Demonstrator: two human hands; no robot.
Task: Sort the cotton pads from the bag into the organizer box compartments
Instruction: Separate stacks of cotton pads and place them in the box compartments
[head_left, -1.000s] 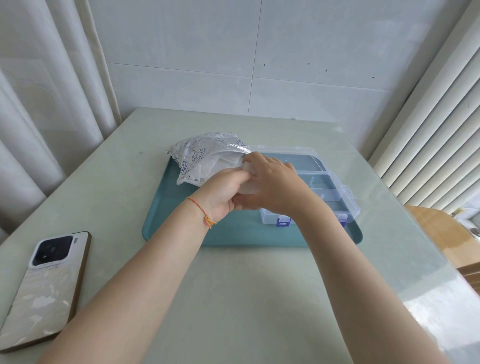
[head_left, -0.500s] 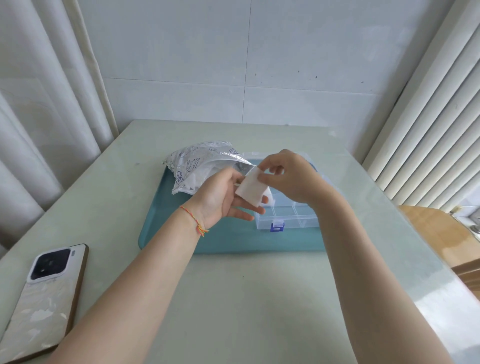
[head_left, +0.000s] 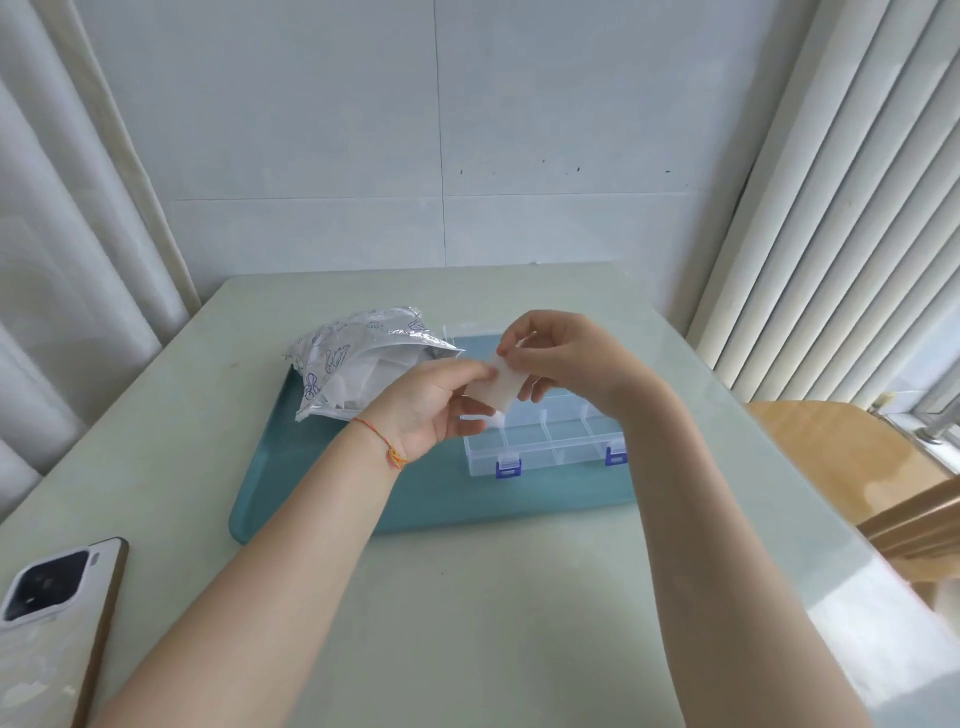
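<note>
Near the centre of the frame both hands hold one white cotton pad (head_left: 496, 385) in the air above the left part of the clear organizer box (head_left: 545, 436). The left hand (head_left: 431, 405) pinches the pad's left edge between thumb and fingertips, its other fingers curled beneath. The right hand (head_left: 566, 358) pinches the pad's upper right corner with thumb and forefinger, the remaining fingers loosely bent. The box, with blue latches, sits open on a teal tray (head_left: 311, 483). The crinkled bag of cotton pads (head_left: 358, 358) lies on the tray's upper left part, just left of the hands. A phone (head_left: 52, 618) rests face down at the lower left of the pale table (head_left: 493, 623).
</note>
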